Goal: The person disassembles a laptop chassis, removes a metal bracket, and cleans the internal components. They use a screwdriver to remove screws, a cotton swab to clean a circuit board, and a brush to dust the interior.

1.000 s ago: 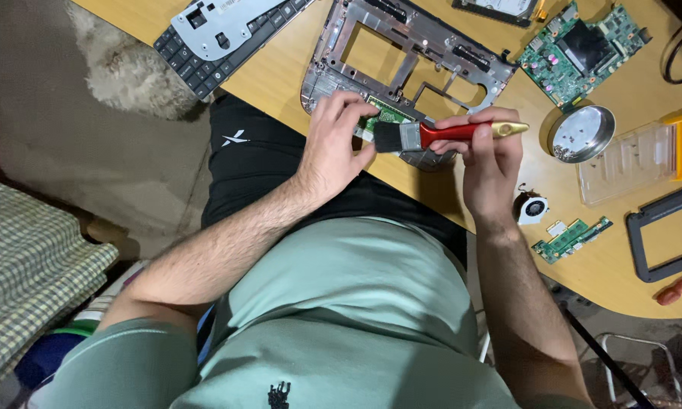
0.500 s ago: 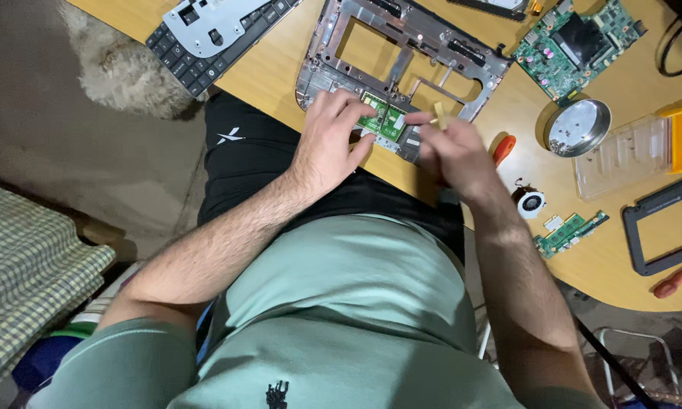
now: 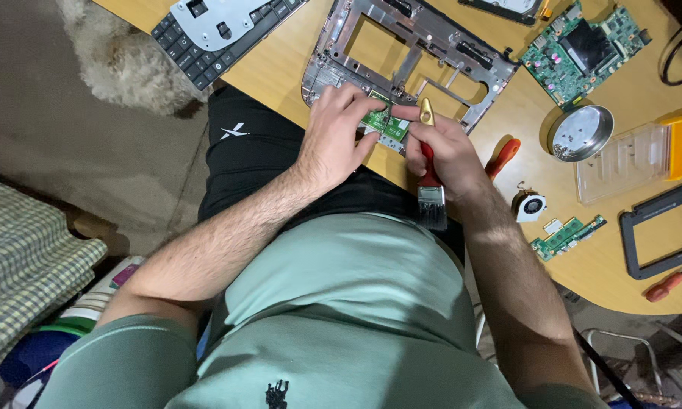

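Green circuit board (image 3: 385, 121) pinched between both hands: left hand (image 3: 339, 136) grips edge; right hand (image 3: 447, 151) clasps red-handled brush (image 3: 429, 174).

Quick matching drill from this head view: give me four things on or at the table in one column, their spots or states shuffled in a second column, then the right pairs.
Things:
1. paintbrush
2. small green board
3. round metal dish
4. keyboard

Places or states:
A. top left of the table, underside up
B. gripped in the right hand, bristles toward the person
C. pinched under the left hand fingers at the grey frame
D. beside the clear plastic case

Pairs: 1-B, 2-C, 3-D, 4-A
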